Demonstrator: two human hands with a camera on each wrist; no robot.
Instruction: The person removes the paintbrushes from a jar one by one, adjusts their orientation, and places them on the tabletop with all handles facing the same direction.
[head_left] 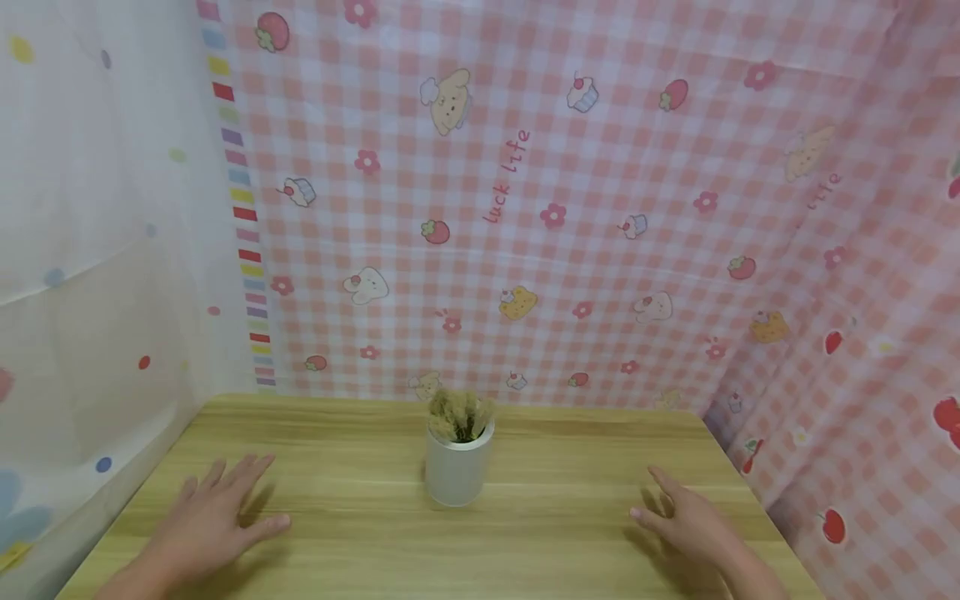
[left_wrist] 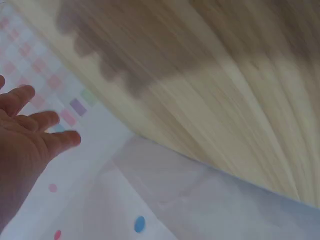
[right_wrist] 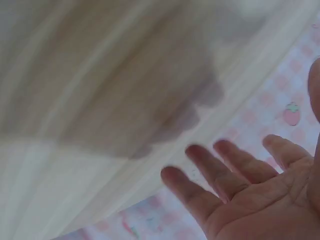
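Near middle of wooden table [head_left: 360, 542]: pale pot [head_left: 456, 477], upright, with dried flowers [head_left: 454, 413] in it. Left hand [head_left: 213, 517] over left part of table, fingers and thumb spread, well apart from pot. Right hand [head_left: 688, 518] over right part, fingers spread too in right wrist view, likewise well apart from pot. Pot between hands, slightly farther back. Behind table: pink checked cloth [head_left: 525, 258]; at left: white dotted cloth [head_left: 97, 208].
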